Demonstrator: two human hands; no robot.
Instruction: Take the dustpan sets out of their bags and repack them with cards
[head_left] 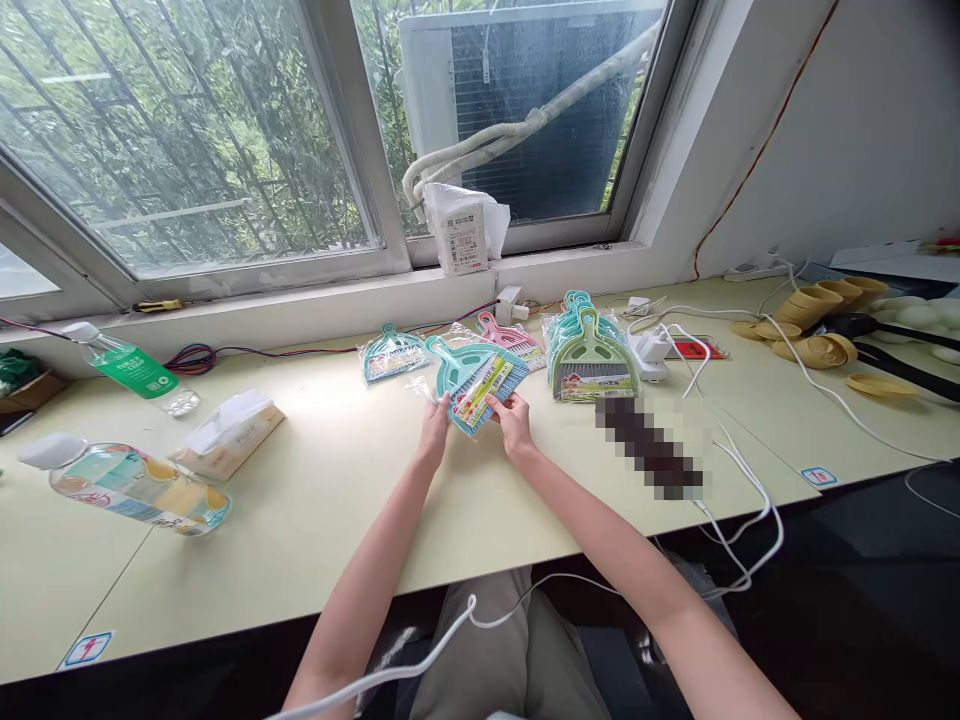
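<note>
Between my two hands, over the middle of the table, I hold a teal mini dustpan and brush set (471, 385) in clear wrapping, tilted, with a yellow printed label across it. My left hand (435, 430) is closed on its left edge. My right hand (513, 422) pinches its lower right side by the label. Behind it lie a wrapped teal dustpan set (393, 354) on the left and a pink dustpan set (510, 338), partly covered by the one I hold. To the right is a stack of wrapped dustpan sets (594, 362), a green one in front.
At left are a green-labelled bottle (142, 375), a tissue pack (229, 437) and a larger lying bottle (139, 488). A power strip (652, 355) with white cables (739, 450), a blurred dark object (649, 448) and tan cups (817, 300) are at right. A box (461, 238) stands on the windowsill.
</note>
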